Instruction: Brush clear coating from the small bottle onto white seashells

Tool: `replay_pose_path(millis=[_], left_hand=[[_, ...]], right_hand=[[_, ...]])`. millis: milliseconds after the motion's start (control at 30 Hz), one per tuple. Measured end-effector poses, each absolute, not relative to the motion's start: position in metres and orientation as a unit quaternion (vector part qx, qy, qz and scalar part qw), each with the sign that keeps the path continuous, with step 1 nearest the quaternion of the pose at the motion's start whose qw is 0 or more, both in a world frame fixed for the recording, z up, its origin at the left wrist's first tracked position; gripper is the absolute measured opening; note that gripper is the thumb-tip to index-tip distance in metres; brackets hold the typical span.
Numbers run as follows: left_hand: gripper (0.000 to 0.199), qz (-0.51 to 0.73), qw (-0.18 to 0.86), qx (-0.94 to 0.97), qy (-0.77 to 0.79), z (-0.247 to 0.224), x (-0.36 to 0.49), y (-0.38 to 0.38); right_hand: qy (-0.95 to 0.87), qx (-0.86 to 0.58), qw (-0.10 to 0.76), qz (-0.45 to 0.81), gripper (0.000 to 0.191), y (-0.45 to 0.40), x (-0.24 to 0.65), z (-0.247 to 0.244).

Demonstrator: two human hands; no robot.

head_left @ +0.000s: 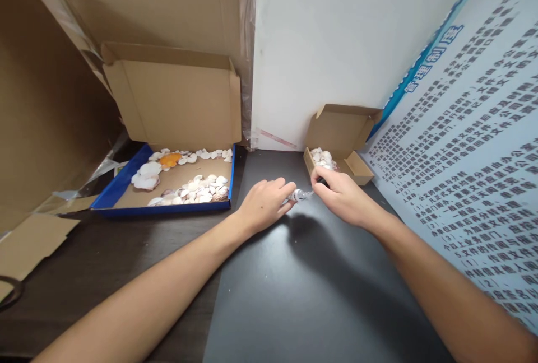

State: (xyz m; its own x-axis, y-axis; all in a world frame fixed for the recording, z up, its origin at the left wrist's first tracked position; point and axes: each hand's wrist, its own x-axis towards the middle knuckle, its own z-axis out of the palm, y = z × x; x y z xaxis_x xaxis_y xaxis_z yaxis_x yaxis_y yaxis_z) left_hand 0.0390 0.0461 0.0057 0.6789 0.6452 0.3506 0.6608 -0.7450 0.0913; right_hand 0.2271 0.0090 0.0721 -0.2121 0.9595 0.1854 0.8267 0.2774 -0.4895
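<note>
Clear plastic item [298, 195] is pinched by left hand [264, 201], seemingly for steadying; right hand [341, 195], at its three o'clock, fingers narrow, hold unclear.

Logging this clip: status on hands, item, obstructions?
Left hand grips small clear item. Right hand at its other end, contact unclear. Small open cardboard box just beyond right hand; nothing seen blocking.

Seashells [204, 189] lie in a carton [180, 173] on the table [92, 262], left of a mat [269, 290]; at the mat's far right, a second carton [342, 128] holds more beside a poster [462, 184]. Before it, left hand [264, 203] and right hand [340, 195] flank a plastic packet [299, 195].
</note>
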Motion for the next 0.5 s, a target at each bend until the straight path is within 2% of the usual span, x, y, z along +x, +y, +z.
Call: replay_pose_path(millis=[500], left_hand=[[0.021,-0.201,-0.006,-0.911,-0.361,0.0045,0.0417,0.0438]], right_hand=[[-0.824,-0.520,0.214,0.069,0.009,0.0151,0.2246,0.0706]])
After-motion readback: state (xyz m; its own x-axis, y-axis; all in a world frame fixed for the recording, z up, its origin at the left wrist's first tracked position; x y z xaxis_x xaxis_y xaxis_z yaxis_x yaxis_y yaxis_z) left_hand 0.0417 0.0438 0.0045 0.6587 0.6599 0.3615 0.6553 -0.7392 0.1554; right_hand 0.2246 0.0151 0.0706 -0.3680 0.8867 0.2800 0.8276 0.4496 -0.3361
